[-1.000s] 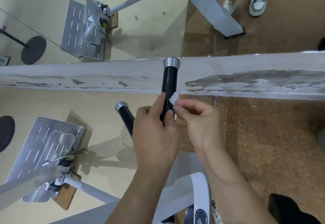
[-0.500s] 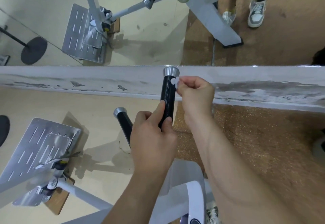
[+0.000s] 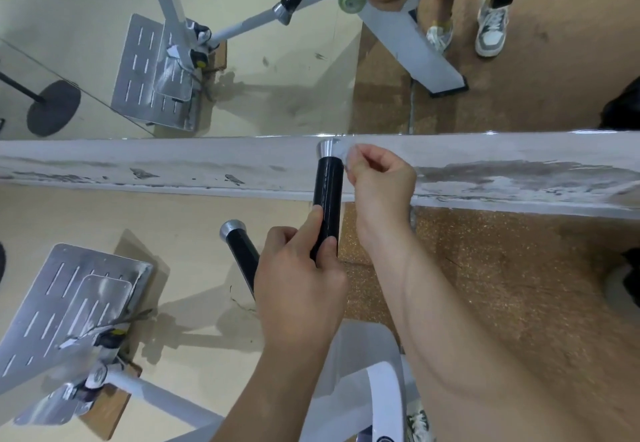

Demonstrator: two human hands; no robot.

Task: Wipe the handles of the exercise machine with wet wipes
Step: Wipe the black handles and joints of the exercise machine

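Nearest, at the bottom centre of the frame, is the machine's white frame (image 3: 384, 389). Just above it the left hand (image 3: 298, 275) grips the lower part of the black handle (image 3: 327, 199), fingers and thumb curled round it to steady it. The handle runs up the middle of the frame to a silver end cap (image 3: 327, 147). There the right hand (image 3: 379, 185) pinches what seems to be a small white wet wipe (image 3: 348, 157) against the side of the cap; it is blurred, so its shape is unclear.

The step in hand looks like wiping the top end of this handle. Next, the wipe likely needs to go round the cap and down the grip. The left hand covers the lower stretch and would have to shift. A second handle (image 3: 242, 254), left of centre, has no hand on it.

A metal foot plate (image 3: 69, 303) sits lower left. Beyond the hands a worn white ledge (image 3: 173, 164) crosses the frame, with a mirror (image 3: 277, 88) above it.
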